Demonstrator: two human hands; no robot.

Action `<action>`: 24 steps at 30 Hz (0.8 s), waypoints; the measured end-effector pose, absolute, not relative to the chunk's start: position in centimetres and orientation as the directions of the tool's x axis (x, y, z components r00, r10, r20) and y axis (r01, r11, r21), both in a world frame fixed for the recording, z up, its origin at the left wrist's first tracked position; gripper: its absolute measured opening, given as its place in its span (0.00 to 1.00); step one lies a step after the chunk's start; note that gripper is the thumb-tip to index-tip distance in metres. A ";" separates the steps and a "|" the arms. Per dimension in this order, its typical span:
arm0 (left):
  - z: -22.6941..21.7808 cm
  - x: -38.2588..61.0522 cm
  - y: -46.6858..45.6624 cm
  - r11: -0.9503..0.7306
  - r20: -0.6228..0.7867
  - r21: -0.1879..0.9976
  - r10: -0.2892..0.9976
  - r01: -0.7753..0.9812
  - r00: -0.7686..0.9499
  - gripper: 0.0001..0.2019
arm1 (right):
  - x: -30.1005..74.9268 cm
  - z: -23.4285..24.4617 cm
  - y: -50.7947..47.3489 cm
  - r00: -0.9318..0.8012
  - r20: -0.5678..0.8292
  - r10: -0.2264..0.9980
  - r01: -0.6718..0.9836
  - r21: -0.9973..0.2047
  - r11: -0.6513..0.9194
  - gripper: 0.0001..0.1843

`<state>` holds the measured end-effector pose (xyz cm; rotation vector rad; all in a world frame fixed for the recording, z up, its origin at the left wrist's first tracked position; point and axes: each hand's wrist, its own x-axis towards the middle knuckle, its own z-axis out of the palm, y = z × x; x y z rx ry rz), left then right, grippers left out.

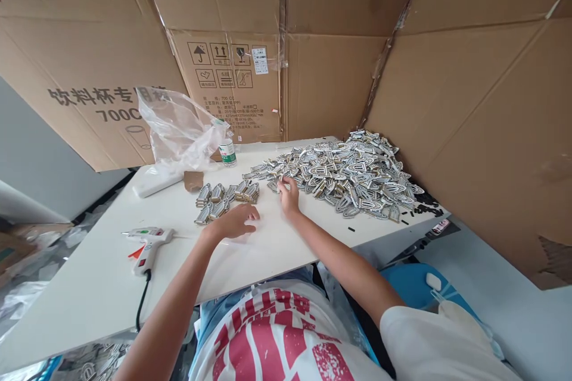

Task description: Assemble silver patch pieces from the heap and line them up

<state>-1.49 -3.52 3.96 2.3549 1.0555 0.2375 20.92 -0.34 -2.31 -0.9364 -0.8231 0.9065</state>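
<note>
My right hand [289, 196] reaches to the near left edge of a large heap of flat, slotted silver metal pieces [339, 169]. Its fingers are bent together at the edge pieces and seem to pinch one, mostly hidden by the fingertips. To the left, my left hand [235, 222] hovers low over the white table, thumb and fingers apart, with nothing visible in it. Just beyond that hand, several small stacks of the same metal pieces [218, 192] stand in rough rows.
A white glue gun [149, 247] with a black cord lies at left. Behind the stacks are a clear plastic bag [172, 125], a small labelled bottle [227, 153] and a cardboard scrap [193, 181]. Small black bits [426, 208] lie at right. Cardboard walls [330, 83] border the table [250, 256].
</note>
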 end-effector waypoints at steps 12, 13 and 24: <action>6.0 -0.7 -3.8 -0.545 -0.106 0.518 0.724 0.659 0.681 0.15 | 22.8 -0.3 -2.0 0.033 -0.001 0.999 -0.664 -0.747 0.021 0.14; 6.1 -0.6 -3.7 -0.543 -0.116 0.511 0.725 0.667 0.679 0.15 | 22.8 -0.2 -2.0 0.034 -0.012 0.999 -0.673 -0.740 0.014 0.14; 6.9 -1.0 -3.0 -0.540 -0.129 0.599 0.663 0.591 0.737 0.16 | 22.6 -0.4 -1.6 0.070 -0.051 0.996 -0.671 -0.742 0.010 0.14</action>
